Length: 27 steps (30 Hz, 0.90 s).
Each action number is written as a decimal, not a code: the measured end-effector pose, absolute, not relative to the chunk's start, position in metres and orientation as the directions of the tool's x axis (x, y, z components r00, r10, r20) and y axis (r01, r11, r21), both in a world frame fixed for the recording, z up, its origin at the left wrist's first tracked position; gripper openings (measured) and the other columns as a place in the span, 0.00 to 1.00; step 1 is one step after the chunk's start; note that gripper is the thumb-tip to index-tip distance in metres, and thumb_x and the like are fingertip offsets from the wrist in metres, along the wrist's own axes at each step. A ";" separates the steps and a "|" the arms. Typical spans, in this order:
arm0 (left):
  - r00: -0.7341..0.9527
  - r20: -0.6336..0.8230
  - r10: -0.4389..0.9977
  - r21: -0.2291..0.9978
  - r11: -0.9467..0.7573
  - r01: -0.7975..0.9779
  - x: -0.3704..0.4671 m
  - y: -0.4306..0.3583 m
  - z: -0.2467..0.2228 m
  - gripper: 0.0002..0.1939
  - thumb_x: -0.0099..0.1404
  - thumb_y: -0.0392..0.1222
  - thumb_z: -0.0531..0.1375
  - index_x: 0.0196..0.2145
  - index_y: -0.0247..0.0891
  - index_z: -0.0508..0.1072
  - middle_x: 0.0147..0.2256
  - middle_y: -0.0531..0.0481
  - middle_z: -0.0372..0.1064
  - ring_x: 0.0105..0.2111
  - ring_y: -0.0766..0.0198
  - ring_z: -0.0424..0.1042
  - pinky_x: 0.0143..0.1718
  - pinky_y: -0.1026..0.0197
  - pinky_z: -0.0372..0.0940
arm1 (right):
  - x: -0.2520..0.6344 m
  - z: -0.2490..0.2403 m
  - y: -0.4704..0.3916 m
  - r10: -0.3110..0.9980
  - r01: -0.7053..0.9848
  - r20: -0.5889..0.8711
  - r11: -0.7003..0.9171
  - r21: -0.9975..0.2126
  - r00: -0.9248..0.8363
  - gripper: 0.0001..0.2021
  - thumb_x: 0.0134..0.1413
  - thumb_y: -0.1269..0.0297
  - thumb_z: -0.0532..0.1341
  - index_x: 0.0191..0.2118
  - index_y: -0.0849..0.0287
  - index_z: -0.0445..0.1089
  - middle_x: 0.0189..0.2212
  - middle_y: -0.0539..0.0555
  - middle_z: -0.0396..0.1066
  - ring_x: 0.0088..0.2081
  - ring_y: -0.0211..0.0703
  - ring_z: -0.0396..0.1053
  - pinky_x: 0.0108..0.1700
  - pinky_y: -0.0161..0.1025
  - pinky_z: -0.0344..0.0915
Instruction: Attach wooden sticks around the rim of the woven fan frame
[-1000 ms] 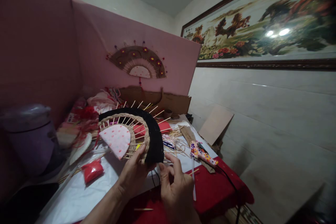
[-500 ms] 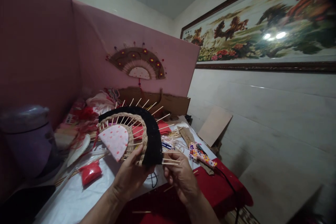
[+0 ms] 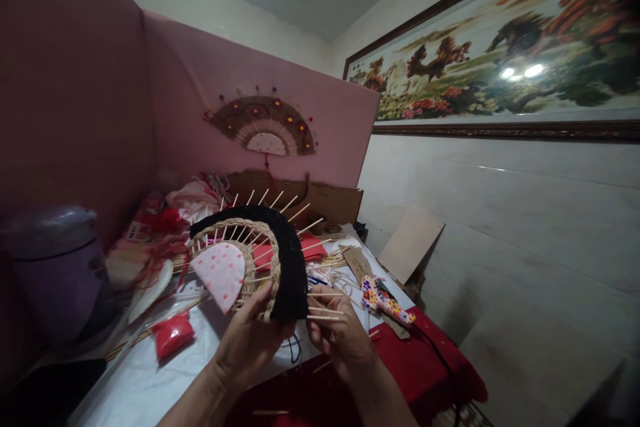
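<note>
A half-round woven fan [image 3: 293, 260] is held up over the table, tilted, with a black outer band, a braided straw ring and a pink dotted half-circle of cloth [image 3: 220, 273]. Thin wooden sticks radiate out past the black band. My left hand [image 3: 250, 330] grips the fan's lower edge, thumb on the straw braid and the other fingers hidden behind. At the fan's lower right end, my right hand [image 3: 340, 340] has its fingers curled and pinched around the protruding wooden sticks [image 3: 325, 313]. Its fingertips are partly hidden.
A flower-patterned glue gun [image 3: 387, 303] with a black cord lies at the table's right. A red packet [image 3: 173, 335] rests on the white cover at left, near a white plate [image 3: 150, 290] and a purple bin [image 3: 55, 280]. A finished-looking fan [image 3: 265, 123] hangs on the pink panel.
The view has shifted slightly, so the surroundings sit a little lower. Both hands keep their hold on the fan, with almost no movement.
</note>
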State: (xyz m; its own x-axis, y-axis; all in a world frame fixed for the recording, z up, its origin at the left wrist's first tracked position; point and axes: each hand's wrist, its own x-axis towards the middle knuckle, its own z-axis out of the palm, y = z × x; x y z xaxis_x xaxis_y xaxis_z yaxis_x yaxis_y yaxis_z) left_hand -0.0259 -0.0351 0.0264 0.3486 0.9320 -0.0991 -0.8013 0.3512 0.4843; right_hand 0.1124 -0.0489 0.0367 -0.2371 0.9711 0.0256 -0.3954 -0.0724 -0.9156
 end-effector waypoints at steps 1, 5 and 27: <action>0.347 -0.096 0.933 0.486 0.348 -0.802 -0.026 -0.035 0.026 0.06 0.58 0.36 0.57 0.32 0.35 0.74 0.31 0.47 0.75 0.30 0.63 0.72 0.31 0.61 0.67 | 0.112 0.036 -0.049 0.971 -0.396 0.026 -0.072 -0.915 -0.237 0.12 0.41 0.64 0.65 0.24 0.61 0.59 0.11 0.42 0.56 0.12 0.24 0.50 0.12 0.23 0.42; 0.346 -0.082 0.935 0.505 0.338 -0.794 -0.025 -0.035 0.025 0.06 0.58 0.37 0.57 0.32 0.35 0.74 0.30 0.48 0.74 0.29 0.64 0.72 0.32 0.61 0.67 | 0.114 0.032 -0.047 0.978 -0.393 0.022 -0.064 -0.917 -0.208 0.12 0.41 0.63 0.65 0.25 0.61 0.61 0.11 0.42 0.57 0.12 0.24 0.51 0.13 0.23 0.42; 0.353 -0.034 0.935 0.542 0.314 -0.779 -0.019 -0.035 0.027 0.10 0.60 0.38 0.54 0.36 0.35 0.73 0.31 0.48 0.73 0.33 0.62 0.71 0.34 0.62 0.65 | 0.093 0.004 -0.063 0.973 -0.380 0.231 0.216 -0.899 0.006 0.13 0.37 0.63 0.67 0.33 0.58 0.71 0.30 0.52 0.70 0.30 0.39 0.66 0.35 0.36 0.63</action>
State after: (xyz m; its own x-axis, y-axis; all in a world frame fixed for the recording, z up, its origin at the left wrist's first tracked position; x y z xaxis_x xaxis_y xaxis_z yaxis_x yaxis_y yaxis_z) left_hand -0.0190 -0.0354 0.0273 0.3531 0.9350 -0.0341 -0.7792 0.3140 0.5424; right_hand 0.0934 -0.0633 0.0035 0.0060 0.9729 0.2312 -0.3799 0.2161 -0.8994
